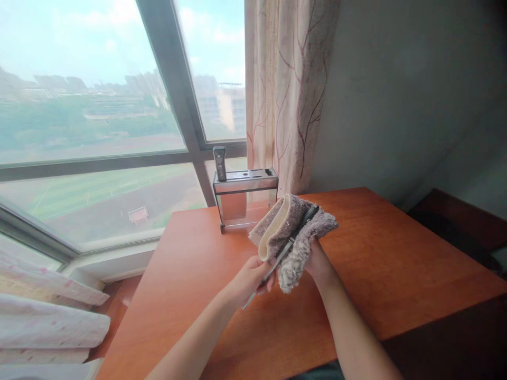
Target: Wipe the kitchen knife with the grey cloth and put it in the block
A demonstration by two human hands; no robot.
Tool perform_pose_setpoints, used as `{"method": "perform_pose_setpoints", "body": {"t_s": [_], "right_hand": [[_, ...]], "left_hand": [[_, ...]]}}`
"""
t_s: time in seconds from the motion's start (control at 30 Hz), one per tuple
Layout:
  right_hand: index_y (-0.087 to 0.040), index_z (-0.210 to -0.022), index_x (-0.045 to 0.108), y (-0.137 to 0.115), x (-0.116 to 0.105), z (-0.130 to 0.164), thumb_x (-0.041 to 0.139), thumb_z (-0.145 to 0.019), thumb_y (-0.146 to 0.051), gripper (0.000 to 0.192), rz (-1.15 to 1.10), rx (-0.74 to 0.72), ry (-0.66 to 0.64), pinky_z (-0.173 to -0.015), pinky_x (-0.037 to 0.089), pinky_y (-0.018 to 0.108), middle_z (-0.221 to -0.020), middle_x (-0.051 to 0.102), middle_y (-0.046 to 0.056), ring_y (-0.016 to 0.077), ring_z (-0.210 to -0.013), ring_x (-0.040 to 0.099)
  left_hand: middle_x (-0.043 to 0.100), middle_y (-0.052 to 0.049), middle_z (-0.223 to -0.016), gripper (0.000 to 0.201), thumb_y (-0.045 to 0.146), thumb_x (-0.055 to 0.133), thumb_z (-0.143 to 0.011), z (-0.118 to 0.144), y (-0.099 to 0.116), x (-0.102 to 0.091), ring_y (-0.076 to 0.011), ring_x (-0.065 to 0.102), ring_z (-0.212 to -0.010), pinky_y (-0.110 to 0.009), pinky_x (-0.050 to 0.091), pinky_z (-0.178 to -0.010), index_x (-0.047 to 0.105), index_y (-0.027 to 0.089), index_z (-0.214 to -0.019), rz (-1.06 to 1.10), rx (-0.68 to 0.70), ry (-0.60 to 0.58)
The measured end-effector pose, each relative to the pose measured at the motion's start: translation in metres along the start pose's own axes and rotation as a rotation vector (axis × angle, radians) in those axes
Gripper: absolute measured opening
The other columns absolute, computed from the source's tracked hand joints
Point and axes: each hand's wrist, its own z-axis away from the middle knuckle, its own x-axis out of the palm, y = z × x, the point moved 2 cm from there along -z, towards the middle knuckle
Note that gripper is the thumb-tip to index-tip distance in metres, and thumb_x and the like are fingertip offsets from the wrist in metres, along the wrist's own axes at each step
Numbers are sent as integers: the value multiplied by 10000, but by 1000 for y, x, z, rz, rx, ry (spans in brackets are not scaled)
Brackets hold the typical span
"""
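Head view: I steady a metal utensil (pixel 285 247) inside a folded grey cloth (pixel 291 237).
My left hand (pixel 250 277) pinches its handle; my right hand (pixel 317 261) grips the cloth around it, supporting it.

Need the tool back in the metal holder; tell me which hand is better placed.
Left, probably: the left hand already grips the thin metal-handled tool, while the right hand is wrapped in the fluffy grey cloth.

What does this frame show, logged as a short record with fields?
left hand: left hand grips the handle end of a thin metal utensil
right hand: right hand holds a fluffy grey cloth wrapped around the utensil
surface: orange wooden table
behind: metal knife holder with one dark handle sticking up
backdrop: window, patterned curtain
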Motion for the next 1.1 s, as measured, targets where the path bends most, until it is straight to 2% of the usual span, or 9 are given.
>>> {"method": "perform_pose_setpoints", "body": {"t_s": [0.1, 0.17, 0.23, 0.33, 0.57, 0.77, 0.93, 1.03, 1.1], "right_hand": [[-301, -997, 650, 2, 5, 4, 812, -518, -566, 571, -50, 58, -12, -886, 499, 451, -1057, 707, 15, 279, -1009, 640], [-282, -992, 644, 0, 7, 5, 829, -531, -495, 541, -54, 31, 53, -864, 508, 424, -1024, 712, 11, 266, -991, 641], [-262, -1002, 638, -3, 8, 4, 827, -564, -441, 510, -51, -29, 147, -840, 514, 387, -1002, 712, 6, 243, -968, 640], [-239, -1029, 636, -6, 7, 1, 820, -598, -381, 490, -38, -110, 254, -829, 511, 343, -1001, 705, 2, 212, -948, 634], [-229, -1004, 640, -13, 2, -2, 774, -653, -392, 409, -152, -192, 314, -836, 507, 360, -977, 701, 4, 207, -931, 633], [-270, -1096, 645, -22, 2, -2, 620, -792, -513, 390, -311, -133, 243, -937, 472, 430, -1070, 698, 8, 222, -1039, 617], [-314, -1169, 623, -27, 5, -3, 524, -840, -578, 433, -371, -186, 261, -1010, 431, 438, -1151, 679, -12, 215, -1124, 590], [-319, -1213, 594, -18, 9, -4, 526, -824, -602, 486, -339, -108, 240, -1023, 425, 450, -1184, 664, -9, 223, -1158, 573], [-314, -1235, 574, -9, 11, -4, 542, -799, -621, 533, -306, -36, 228, -1025, 425, 464, -1200, 655, -3, 233, -1172, 565]], "left_hand": [[471, 31, -444, 489, 596, 557, -792, -3, -2, -2, -52, 325, -359, -193, 201, -370, 487, 158, -589, -26, 28, 135], [442, 45, -432, 460, 570, 574, -789, -4, -2, -5, -61, 346, -370, -195, 228, -389, 483, 165, -593, -106, 73, 225], [440, 39, -436, 454, 534, 553, -819, -4, 0, -8, -69, 374, -386, -200, 259, -414, 498, 158, -571, -254, 147, 305], [542, 5, -539, 407, 471, 499, -878, -1, 4, -12, -84, 434, -452, -205, 307, -467, 603, 140, -664, -513, 245, 373], [581, -1, -609, 326, 369, 440, -936, 4, 12, -9, -107, 473, -552, -214, 324, -558, 620, 171, -750, -1031, 388, 435], [584, 1, -628, 296, 351, 423, -950, 5, 7, -10, -113, 493, -559, -217, 324, -550, 606, 186, -786, -1235, 430, 492], [655, -25, -742, 261, 328, 404, -963, 9, 7, -7, -148, 579, -648, -249, 322, -571, 623, 208, -889, -1492, 496, 594], [636, -24, -697, 273, 298, 384, -969, 9, 6, -2, -154, 569, -614, -266, 299, -551, 616, 203, -861, -1567, 501, 578], [626, -26, -686, 278, 293, 377, -969, 9, 6, -1, -148, 552, -592, -264, 294, -543, 611, 192, -857, -1498, 491, 539]]}}
